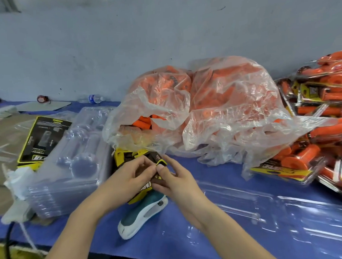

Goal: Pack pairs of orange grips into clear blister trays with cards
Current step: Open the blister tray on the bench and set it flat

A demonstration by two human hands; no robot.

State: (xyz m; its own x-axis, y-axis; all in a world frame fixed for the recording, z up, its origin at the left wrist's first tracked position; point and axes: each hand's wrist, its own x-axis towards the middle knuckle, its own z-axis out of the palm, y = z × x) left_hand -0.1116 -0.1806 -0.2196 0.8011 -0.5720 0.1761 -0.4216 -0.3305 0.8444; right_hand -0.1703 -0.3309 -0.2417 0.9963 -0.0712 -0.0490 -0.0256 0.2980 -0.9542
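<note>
left hand (127, 182): gripped the card (144, 187) from the left, fingers curled on it.
right hand (174, 180): pinched the same card from the right, thumb by its top corner.
card: held between both hands, just above the stapler (142, 212).
stapler: lay on the table (171, 237).
trays (73, 159): stacked just left of the hands.
grips (144, 121): heaped in the bag (214, 108) behind the card.
packs (322, 107): piled far right.
</note>
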